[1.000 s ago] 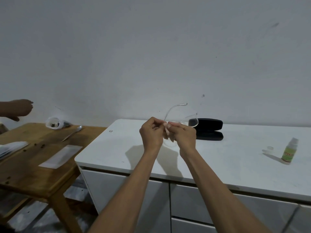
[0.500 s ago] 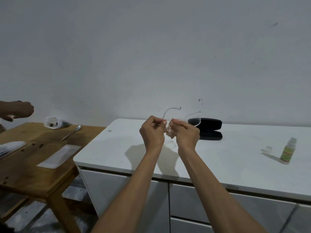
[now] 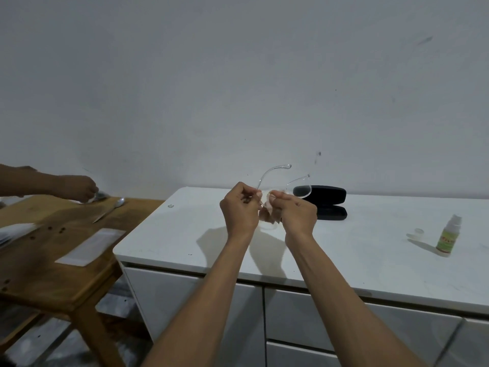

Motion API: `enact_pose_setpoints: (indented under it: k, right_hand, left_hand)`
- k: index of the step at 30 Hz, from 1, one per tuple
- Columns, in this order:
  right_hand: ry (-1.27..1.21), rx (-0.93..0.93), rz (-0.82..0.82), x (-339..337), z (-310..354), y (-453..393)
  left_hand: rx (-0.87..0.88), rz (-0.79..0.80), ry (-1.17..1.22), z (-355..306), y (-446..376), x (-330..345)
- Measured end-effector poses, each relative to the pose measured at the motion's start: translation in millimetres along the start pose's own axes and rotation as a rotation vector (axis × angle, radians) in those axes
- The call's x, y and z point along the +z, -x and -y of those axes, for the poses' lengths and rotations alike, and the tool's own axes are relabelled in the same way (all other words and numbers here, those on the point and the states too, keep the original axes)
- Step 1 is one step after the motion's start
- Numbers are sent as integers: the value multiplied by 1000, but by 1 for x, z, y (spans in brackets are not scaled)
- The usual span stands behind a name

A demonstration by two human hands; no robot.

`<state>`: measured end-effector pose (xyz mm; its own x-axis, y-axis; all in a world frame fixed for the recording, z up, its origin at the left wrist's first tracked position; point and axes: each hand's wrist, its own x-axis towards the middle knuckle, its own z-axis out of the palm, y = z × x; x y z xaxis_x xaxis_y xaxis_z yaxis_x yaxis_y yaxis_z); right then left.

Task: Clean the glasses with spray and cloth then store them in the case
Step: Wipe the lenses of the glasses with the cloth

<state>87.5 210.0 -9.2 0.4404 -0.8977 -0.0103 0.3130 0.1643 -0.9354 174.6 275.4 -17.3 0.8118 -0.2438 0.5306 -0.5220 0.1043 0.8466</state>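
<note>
— Both hands are raised above the counter (image 3: 344, 250); why?
— The glasses (image 3: 272, 178) are pinched in the left hand (image 3: 239, 207) so a lens can be rubbed with the cloth (image 3: 268, 214) closed in the right hand (image 3: 297, 211).
— And the case (image 3: 326, 196)?
— Left open at the far edge, right of the hands.

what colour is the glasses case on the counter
Black: the glasses case lies open on the white counter, clearest in the head view.

left hand (image 3: 240, 207) bare | right hand (image 3: 297, 214) bare | forearms unsleeved
</note>
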Motion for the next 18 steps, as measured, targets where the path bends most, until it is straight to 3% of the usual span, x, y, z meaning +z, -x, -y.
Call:
enact_pose_setpoints:
  k: [3,6,18]
  right_hand:
    - [-139,-64,-213,13,-4,3]
    - [-224,-57,-276,26,-1,1]
    - [51,31,193,13,14,-10]
  left_hand:
    - [30,1,-1,-2,7,10]
    - [53,-4,20,-9,12,15]
    - [8,-37,-26,-9,-16,0]
